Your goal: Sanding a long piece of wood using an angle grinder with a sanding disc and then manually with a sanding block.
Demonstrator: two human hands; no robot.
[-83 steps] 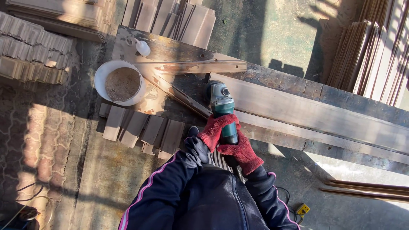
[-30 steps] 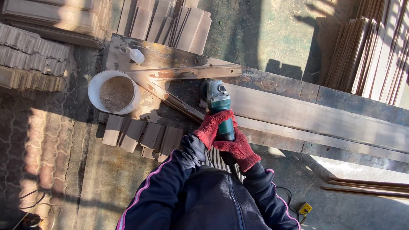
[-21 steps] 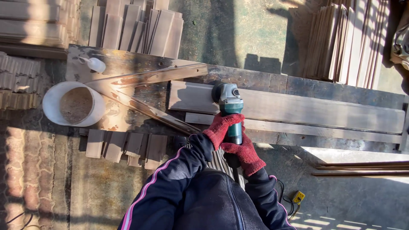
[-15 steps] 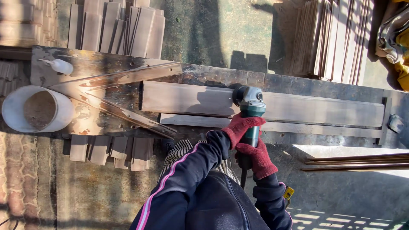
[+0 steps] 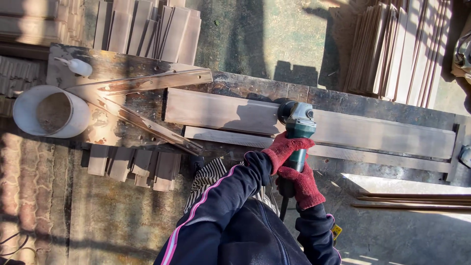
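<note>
Single head-worn view, looking steeply down, close above workbench (image 5: pixel 343 100), probably tilted slightly forward

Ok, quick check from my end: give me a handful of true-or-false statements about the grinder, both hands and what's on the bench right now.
1. Both hands grip the angle grinder. True: the left hand holds it nearer the head, the right hand at the rear of the handle.
2. The hands are bare. False: both wear red knit gloves.
3. The grinder's head sits over the long wide board on the bench. True.
4. The white bucket stands at the bench's right end. False: it is at the left end, with brownish powder inside.
5. A white squeeze bottle lies on the bench above the bucket. True.
</note>
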